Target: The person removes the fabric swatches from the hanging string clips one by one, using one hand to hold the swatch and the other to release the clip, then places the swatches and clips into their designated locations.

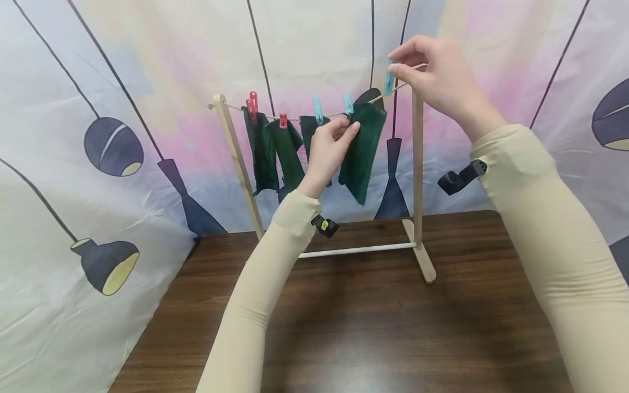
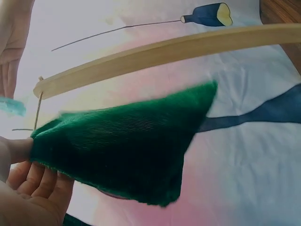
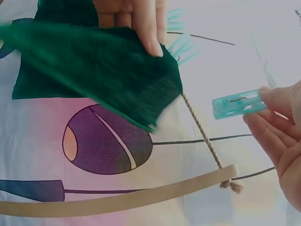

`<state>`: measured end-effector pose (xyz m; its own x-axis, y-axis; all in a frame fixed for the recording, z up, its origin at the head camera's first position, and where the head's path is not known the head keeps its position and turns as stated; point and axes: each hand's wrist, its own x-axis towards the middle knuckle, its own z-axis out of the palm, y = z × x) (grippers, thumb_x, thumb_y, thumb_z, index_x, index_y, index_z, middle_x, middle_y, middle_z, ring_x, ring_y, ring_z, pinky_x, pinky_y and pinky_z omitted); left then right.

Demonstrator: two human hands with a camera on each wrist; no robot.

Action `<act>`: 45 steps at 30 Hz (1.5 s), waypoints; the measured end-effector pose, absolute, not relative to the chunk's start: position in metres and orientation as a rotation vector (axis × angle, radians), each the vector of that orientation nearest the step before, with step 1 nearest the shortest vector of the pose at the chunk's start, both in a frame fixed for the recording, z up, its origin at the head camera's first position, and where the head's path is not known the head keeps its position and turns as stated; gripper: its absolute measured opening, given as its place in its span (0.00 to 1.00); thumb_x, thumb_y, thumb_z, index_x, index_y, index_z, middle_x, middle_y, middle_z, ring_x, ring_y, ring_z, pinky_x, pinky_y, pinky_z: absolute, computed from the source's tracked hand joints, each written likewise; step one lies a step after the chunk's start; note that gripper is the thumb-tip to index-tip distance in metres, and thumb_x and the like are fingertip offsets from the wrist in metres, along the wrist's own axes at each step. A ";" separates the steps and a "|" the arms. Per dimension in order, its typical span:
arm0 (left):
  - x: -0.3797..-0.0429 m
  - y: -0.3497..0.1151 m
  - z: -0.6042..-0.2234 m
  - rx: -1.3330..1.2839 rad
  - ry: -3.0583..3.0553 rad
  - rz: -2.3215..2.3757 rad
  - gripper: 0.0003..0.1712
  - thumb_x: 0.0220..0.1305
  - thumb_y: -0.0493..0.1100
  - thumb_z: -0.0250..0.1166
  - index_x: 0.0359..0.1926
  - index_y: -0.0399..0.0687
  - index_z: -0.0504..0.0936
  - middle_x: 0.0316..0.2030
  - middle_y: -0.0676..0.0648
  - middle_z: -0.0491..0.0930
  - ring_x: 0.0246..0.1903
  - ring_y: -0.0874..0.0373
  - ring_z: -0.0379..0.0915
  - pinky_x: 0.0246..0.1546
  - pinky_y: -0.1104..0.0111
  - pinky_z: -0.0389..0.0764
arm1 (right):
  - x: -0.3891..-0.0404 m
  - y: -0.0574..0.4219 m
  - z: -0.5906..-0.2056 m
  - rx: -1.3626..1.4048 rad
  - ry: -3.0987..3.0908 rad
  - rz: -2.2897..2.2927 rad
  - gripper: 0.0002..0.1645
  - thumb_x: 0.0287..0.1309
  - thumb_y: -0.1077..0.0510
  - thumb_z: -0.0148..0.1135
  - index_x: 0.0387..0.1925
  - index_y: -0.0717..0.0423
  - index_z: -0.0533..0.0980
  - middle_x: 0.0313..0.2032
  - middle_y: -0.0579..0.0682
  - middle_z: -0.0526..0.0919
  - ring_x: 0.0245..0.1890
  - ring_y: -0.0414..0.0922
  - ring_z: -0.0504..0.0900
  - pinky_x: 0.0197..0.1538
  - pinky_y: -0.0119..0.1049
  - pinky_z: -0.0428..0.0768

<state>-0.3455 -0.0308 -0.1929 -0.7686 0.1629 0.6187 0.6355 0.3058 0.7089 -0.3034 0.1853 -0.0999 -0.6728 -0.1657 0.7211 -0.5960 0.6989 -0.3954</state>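
Observation:
My left hand (image 1: 330, 150) pinches the upper corner of a dark green cloth (image 1: 365, 147) at the rope line (image 1: 377, 99). In the left wrist view the thumb lies on one side of the cloth (image 2: 127, 150) and the fingers on the other. My right hand (image 1: 439, 76) holds a light blue clothespin (image 1: 389, 79) between thumb and fingers, near the right end of the line. The right wrist view shows this clothespin (image 3: 239, 103) apart from the cloth and the rope. Two other light blue clothespins (image 1: 317, 111) sit on the line beside my left hand.
Further left, red clothespins (image 1: 283, 121) hold green cloths (image 1: 287, 153) on the line. The rope runs between two wooden posts (image 1: 417, 169), joined low down by a white bar (image 1: 358, 250). The rack stands on a brown wooden table (image 1: 373, 327) before a lamp-printed curtain (image 1: 162, 71).

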 end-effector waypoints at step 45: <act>-0.264 -0.281 -0.227 -0.274 -2.191 -0.863 0.21 0.71 0.53 0.64 0.46 0.38 0.87 0.35 0.38 0.86 0.25 0.74 0.74 0.26 0.83 0.73 | -0.257 0.327 -0.213 0.176 -2.288 1.016 0.26 0.67 0.44 0.63 0.64 0.42 0.77 0.49 0.24 0.80 0.38 0.16 0.73 0.50 0.17 0.70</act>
<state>-0.2635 -0.2808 -0.2274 -0.6941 -0.0701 0.7165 0.4373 0.7495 0.4970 -0.2572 0.3268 -0.2130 -0.7980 0.1232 0.5899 -0.3548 0.6951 -0.6252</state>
